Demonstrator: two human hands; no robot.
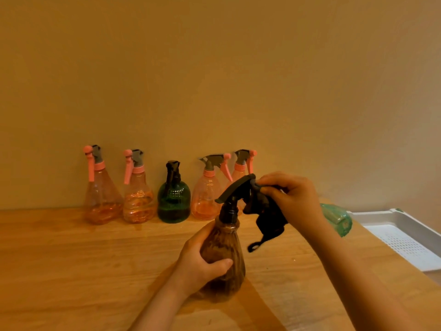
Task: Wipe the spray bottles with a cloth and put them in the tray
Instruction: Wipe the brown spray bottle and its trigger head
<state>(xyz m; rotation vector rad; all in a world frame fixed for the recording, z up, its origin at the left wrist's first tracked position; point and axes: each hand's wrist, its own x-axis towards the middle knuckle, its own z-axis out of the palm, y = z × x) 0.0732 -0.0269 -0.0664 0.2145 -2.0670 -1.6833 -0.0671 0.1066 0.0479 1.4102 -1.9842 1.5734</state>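
One brown translucent plastic spray bottle [223, 256], above the wooden table [71, 259], gripped by left hand [202, 261], right hand [291, 199] pinching dark cloth [267, 211] on its nozzle: wiping underway, white perforated tray [403, 237] judged next.

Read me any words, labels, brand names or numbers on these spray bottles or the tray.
No text can be read.
Dark green bottle: raised marks across the middle, too blurred to read.
Brown bottle in the left hand: no label shows.
White tray: no markings show.
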